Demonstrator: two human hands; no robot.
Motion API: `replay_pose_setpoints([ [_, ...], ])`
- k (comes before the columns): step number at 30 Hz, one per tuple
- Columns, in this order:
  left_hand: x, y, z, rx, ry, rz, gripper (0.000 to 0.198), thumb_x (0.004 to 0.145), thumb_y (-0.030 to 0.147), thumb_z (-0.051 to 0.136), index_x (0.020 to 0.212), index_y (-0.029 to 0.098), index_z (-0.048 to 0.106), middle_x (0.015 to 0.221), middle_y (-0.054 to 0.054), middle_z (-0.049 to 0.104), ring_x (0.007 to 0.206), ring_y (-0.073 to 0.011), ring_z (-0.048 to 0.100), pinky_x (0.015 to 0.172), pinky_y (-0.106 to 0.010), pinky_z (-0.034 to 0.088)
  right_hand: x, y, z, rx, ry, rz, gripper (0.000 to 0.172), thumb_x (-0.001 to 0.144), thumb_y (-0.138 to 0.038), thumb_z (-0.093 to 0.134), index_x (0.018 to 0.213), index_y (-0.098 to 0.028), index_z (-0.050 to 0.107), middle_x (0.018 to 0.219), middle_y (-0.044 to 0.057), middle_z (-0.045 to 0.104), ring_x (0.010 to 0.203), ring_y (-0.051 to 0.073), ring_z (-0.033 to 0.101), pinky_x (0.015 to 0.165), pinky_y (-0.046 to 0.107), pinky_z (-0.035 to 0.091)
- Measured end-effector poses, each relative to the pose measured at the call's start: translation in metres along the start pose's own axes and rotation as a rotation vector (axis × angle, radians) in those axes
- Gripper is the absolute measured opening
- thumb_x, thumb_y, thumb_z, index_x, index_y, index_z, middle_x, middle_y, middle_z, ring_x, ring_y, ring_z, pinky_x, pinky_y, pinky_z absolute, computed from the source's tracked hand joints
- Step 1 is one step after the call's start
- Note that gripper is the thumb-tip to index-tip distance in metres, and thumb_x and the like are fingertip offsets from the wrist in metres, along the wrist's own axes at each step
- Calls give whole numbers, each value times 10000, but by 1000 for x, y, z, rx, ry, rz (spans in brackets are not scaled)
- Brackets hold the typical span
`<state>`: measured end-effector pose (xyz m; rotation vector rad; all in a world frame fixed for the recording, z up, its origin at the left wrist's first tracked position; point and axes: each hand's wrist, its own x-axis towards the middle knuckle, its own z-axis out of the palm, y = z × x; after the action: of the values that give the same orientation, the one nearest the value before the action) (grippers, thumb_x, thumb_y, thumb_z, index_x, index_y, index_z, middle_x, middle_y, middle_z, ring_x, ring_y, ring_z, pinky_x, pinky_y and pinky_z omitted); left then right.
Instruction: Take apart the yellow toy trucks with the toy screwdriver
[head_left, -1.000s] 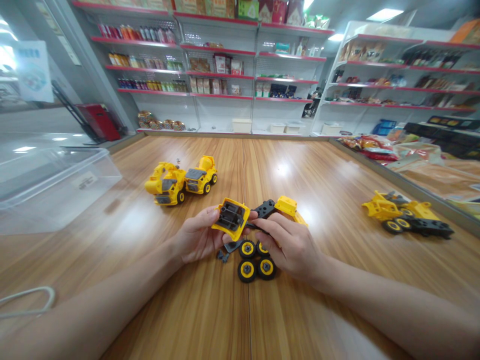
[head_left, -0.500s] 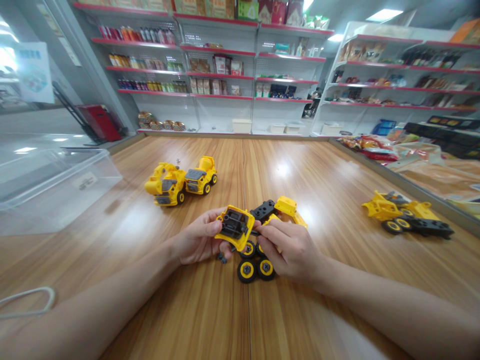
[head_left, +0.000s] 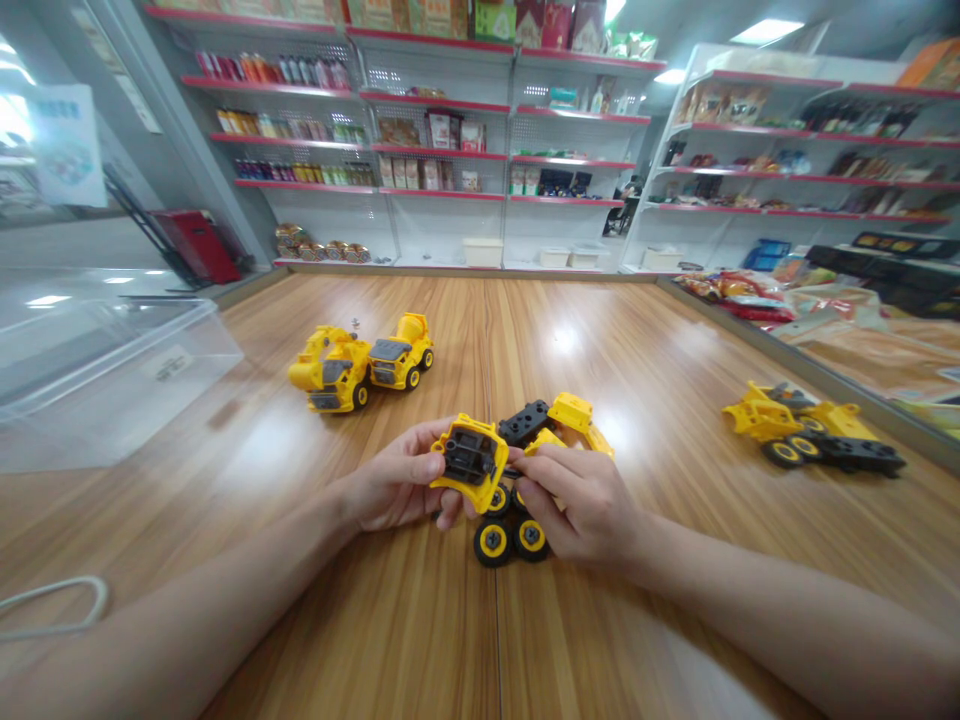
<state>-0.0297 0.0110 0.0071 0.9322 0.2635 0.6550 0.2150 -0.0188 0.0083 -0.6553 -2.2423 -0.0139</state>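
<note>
My left hand (head_left: 397,482) grips a yellow toy truck cab (head_left: 469,458), its dark hollow underside facing me. Beside the cab's right edge, my right hand (head_left: 581,498) is closed in a pinch; a thin dark bit shows at its fingertips, too hidden to name. Several black toy wheels (head_left: 493,541) with yellow hubs lie on the table below the hands. Just beyond the fingers are a black chassis piece (head_left: 523,422) with holes and a yellow toy part (head_left: 574,408), partly covered by my right hand.
Two yellow toy trucks, an excavator-like one (head_left: 330,370) and a cement mixer (head_left: 403,350), stand at the left. Partly assembled toy parts (head_left: 814,430) lie at the right. A clear plastic bin (head_left: 112,385) is on the left; stocked shelves (head_left: 442,150) rise behind the table.
The cab has tilted slightly in my left hand, and the left fingers beneath it have shifted, covering the small dark pieces on the table. My right hand stays almost in place.
</note>
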Motion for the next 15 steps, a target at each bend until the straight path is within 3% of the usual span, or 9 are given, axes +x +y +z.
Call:
replay_pose_setpoints([
  [7, 0, 0, 1, 30, -2, -8, 383, 764, 307, 743, 1054, 80, 640, 577, -51, 636, 469, -109, 565, 474, -180, 438, 3, -3, -2, 15, -10, -14, 156, 915, -144, 507, 985, -100, 640, 695, 37, 573, 587, 133, 493, 537, 273, 366],
  [12, 2, -2, 1, 83, -15, -8, 456, 751, 329, 756, 1114, 74, 650, 609, -38, 626, 467, -80, 522, 471, -170, 387, 6, -8, -4, 20, 8, -33, 158, 912, -158, 502, 824, -121, 626, 643, 28, 563, 558, 129, 467, 531, 281, 351],
  [15, 2, -3, 2, 111, -3, 11, 507, 729, 345, 779, 1140, 78, 649, 641, -36, 630, 463, -69, 508, 468, -171, 377, 6, -9, -5, 35, -2, -20, 167, 921, -163, 484, 867, -111, 633, 667, 40, 590, 574, 135, 485, 545, 285, 367],
])
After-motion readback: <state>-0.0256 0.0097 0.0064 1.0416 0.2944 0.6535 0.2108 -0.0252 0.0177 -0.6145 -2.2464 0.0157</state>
